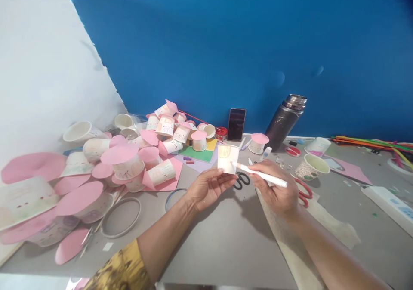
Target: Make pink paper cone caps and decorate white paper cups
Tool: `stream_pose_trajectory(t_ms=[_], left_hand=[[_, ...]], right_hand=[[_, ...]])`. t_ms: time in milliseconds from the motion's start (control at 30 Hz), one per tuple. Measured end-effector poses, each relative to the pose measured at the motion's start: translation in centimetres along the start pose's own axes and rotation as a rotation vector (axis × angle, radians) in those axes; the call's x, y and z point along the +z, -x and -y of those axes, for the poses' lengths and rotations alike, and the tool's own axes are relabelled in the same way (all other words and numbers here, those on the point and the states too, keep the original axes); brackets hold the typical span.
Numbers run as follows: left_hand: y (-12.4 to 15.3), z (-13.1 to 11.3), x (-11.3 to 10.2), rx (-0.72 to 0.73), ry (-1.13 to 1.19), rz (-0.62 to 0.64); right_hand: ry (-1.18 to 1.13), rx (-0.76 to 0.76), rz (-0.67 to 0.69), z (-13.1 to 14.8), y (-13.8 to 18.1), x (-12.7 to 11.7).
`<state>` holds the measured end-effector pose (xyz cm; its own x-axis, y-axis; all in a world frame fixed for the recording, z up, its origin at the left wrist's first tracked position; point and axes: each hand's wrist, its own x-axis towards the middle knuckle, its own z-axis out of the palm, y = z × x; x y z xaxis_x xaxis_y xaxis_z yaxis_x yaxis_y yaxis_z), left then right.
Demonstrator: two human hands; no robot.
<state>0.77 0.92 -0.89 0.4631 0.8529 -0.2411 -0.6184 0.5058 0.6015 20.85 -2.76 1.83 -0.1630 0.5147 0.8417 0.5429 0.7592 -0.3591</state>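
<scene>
A small white paper cup (227, 157) with a yellow-orange drawing on its side is held up by my left hand (211, 187), its fingers under and around the lower part. In my right hand (278, 186) is a white marker pen (269, 178), its tip at or very near the right side of the cup wall. Whether the tip touches the cup, I cannot tell. Black-handled scissors (241, 180) lie on the table behind my hands, partly hidden. Red-handled scissors (303, 191) rest beyond my right hand, partly covered by it.
Many decorated cups with pink paper discs (119, 154) are heaped at the left. A phone (236, 124) leans against the blue wall near a dark metal bottle (285, 122). A patterned cup (312, 167), a power strip (390, 206) and pipe cleaners (364, 141) are at the right.
</scene>
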Motion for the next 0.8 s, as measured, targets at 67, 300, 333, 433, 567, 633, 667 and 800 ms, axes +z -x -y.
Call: stream_pose_trajectory(t_ms=[67,300,333,433,567,633,667,800], left_hand=[[-0.02,0.0,-0.03,0.001,-0.006,0.001],[-0.23,0.11,-0.34,0.004,-0.005,0.008],[-0.22,0.12,-0.32,0.003,-0.002,0.003],[-0.16,0.08,-0.19,0.001,0.006,-0.013],[-0.13,0.02,-0.07,-0.001,0.006,-0.008],[-0.12,0.01,-0.05,-0.006,0.003,-0.011],[-0.11,0.01,-0.04,-0.009,0.002,-0.015],[-0.03,0.05,0.01,-0.02,0.0,-0.019]], right_hand=[[0.0,-0.011,0.012,0.15,-0.09,-0.02],[-0.021,-0.014,0.048,0.28,-0.14,-0.07],[-0.025,-0.013,0.053,0.29,-0.12,-0.09],[-0.03,-0.018,0.072,0.28,-0.08,-0.14],[-0.036,-0.021,0.044,0.24,-0.07,-0.15],[-0.029,-0.028,0.004,0.23,-0.12,-0.19],[-0.021,-0.029,-0.011,0.24,-0.15,-0.22],[0.012,-0.007,-0.021,0.24,-0.29,-0.27]])
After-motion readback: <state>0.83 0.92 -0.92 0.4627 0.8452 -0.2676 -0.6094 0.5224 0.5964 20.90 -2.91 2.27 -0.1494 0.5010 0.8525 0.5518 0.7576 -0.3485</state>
